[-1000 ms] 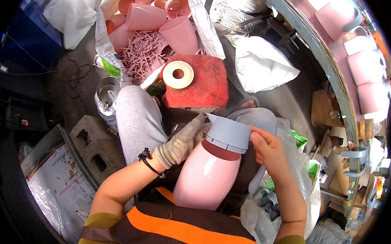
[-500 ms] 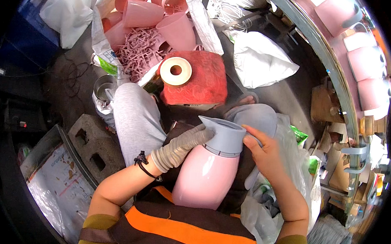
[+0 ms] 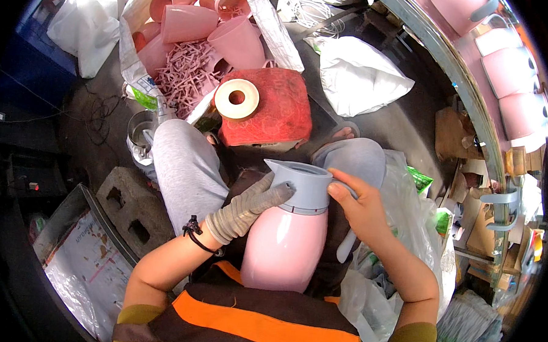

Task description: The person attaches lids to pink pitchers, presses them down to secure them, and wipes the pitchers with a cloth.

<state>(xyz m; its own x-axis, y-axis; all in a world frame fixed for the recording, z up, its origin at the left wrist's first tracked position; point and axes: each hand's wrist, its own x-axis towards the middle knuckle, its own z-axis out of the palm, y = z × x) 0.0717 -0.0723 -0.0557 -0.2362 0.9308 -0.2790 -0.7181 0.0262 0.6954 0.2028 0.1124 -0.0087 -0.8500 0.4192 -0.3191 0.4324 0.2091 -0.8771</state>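
Note:
A pink thermos jug (image 3: 284, 248) stands almost upright between my knees, its base close to my apron. Its grey collar (image 3: 304, 187) has a pointed spout facing left, and its top looks uncovered. My left hand (image 3: 251, 206), in a grey knitted glove, is closed against the collar's left side, thumb across its front. The bare right hand (image 3: 361, 202) pinches the upper end of the grey handle (image 3: 346, 244) where it meets the collar; the handle's lower end hangs free of the pink body.
Ahead, a red cloth-covered block (image 3: 271, 103) carries a cream ring (image 3: 237, 98). Behind it a white sack (image 3: 132, 55) holds pink jug shells and strips. A concrete block (image 3: 128, 207) lies left, clear plastic bags (image 3: 400, 219) right. Pink jugs (image 3: 511, 71) line a bench at right.
The jug has tipped more upright, its collar shifting left. My left thumb now lies across the collar's front, and the right hand has moved slightly left with the handle. The view has shifted slightly.

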